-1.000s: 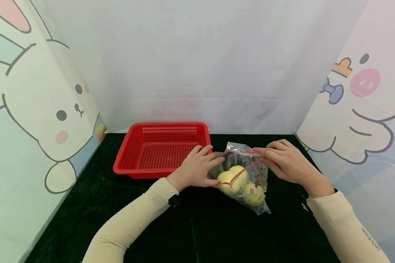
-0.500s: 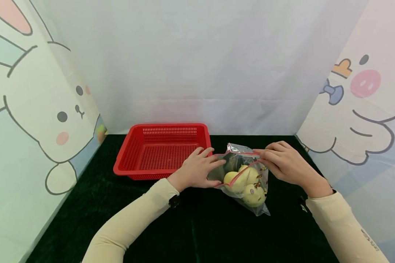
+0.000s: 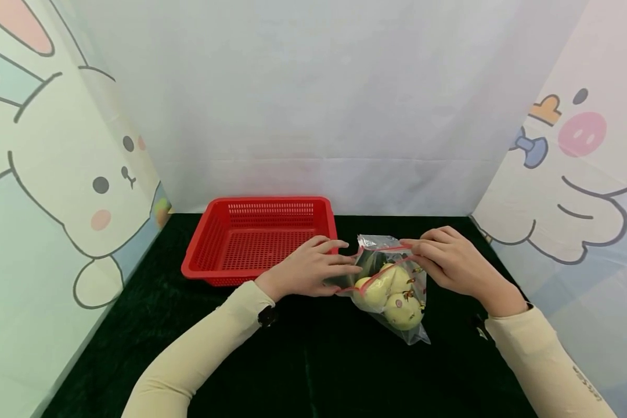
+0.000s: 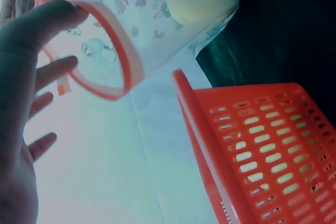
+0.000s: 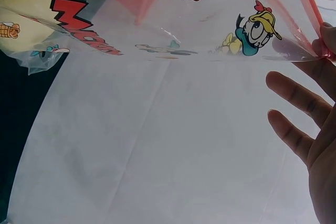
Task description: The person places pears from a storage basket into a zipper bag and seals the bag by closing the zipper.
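A clear zip bag (image 3: 379, 240) with red seal strips and printed figures lies on its side, several pale yellow-green round fruits (image 3: 402, 311) inside. My left hand (image 3: 304, 270) is at the left edge of its mouth, fingers extended. In the left wrist view the thumb and a fingertip of that hand (image 4: 23, 77) touch the red rim (image 4: 122, 59), which gapes in a loop. Opposite, my right hand (image 3: 454, 259) pinches the right corner of the mouth. The right wrist view shows this hand (image 5: 323, 145) with two other fingers held loosely away from the plastic.
A red perforated basket (image 3: 256, 274) stands behind and left of the bag, close to my left hand; its inside looks empty in the head view. Dark green cloth (image 3: 271, 360) covers the table. White and cartoon-printed sheets (image 3: 313, 104) enclose the back and sides.
The fruits have shifted right, deeper into the bag. My left hand has turned slightly, its wrist moving left and its fingers straightening along the bag's edge. The right hand has hardly moved.
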The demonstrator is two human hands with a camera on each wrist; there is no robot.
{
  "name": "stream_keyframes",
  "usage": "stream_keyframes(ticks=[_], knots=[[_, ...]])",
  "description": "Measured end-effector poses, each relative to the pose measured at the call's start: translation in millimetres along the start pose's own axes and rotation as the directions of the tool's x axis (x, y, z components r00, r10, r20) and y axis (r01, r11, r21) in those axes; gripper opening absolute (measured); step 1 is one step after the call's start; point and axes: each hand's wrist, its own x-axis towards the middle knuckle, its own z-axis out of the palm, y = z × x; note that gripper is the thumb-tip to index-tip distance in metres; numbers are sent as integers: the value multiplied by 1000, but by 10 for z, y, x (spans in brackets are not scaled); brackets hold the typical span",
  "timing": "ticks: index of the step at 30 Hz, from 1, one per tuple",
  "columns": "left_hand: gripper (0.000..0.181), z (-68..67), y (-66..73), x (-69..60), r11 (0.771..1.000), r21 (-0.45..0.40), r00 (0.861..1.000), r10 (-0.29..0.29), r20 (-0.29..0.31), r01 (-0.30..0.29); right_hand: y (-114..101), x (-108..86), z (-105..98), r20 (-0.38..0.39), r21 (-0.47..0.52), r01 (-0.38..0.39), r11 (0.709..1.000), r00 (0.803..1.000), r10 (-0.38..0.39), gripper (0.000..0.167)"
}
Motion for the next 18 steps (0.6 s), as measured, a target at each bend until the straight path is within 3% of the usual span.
stream_keyframes(ticks=[4, 7, 12, 18], knots=[[53, -32, -64, -46, 996, -82, 998, 30, -52, -34, -6, -4, -8, 14, 5, -11, 1000, 1000, 11, 37], [57, -44, -120, -83, 992, -126, 996, 15, -91, -27, -11, -5, -14, 21, 10, -19, 1000, 1000, 19, 37], [63, -47, -225, -150, 990, -131, 992, -65, -108, 51, -14, -9, -21, 38, 14, -32, 999, 999, 31, 38], [61, -42, -344, -233, 982, -116, 987, -155, -53, 148, -12, -20, -20, 48, 9, -38, 999, 998, 38, 38]])
